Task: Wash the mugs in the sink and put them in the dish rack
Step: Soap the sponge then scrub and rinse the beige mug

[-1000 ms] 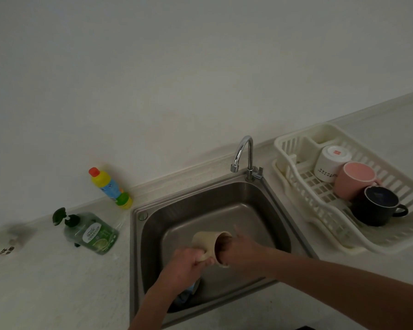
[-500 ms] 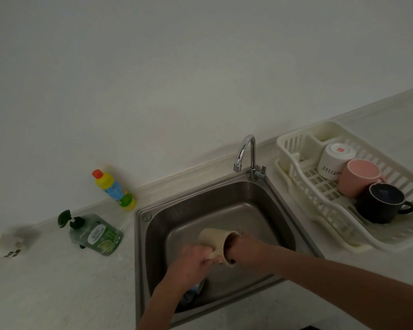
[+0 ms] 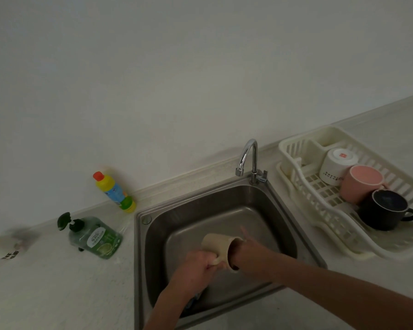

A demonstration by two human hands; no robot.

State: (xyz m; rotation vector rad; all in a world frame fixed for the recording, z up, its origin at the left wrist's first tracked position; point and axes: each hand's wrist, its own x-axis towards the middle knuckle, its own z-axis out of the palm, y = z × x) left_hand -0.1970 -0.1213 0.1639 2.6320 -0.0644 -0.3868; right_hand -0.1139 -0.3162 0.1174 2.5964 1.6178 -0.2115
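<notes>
Two hands work over the steel sink (image 3: 281, 210), where a beige mug (image 3: 217, 244) is held on its side above the basin, its mouth turned toward the right. The left hand (image 3: 198, 265) grips the mug by its handle, fingers curled round it. The right hand (image 3: 250, 253) reaches into the mug's mouth, its fingers hidden inside, so I cannot tell whether they are spread or bunched; one finger sticks up past the rim. Something bluish (image 3: 192, 301) lies in the basin under the left forearm, too hidden to name. The chrome tap (image 3: 248, 158) stands at the sink's back edge, its spout curving over the basin. To the right, on the pale surface (image 3: 57, 294), sits a cream dish rack (image 3: 343, 236) holding three mugs in a row: a white mug (image 3: 336, 167) upside down at the far end, a pink mug (image 3: 360, 182) touching it, tipped on its side, and a black mug (image 3: 384, 208) nearest, touching the pink one, its handle pointing right. Left of the sink, a green soap bottle (image 3: 96, 236) with a dark pump lies near the basin's edge, and a yellow bottle (image 3: 115, 191) with a red cap stands against the wall just behind it. At the far left edge a blurred white object (image 3: 7, 246) rests on the surface.
</notes>
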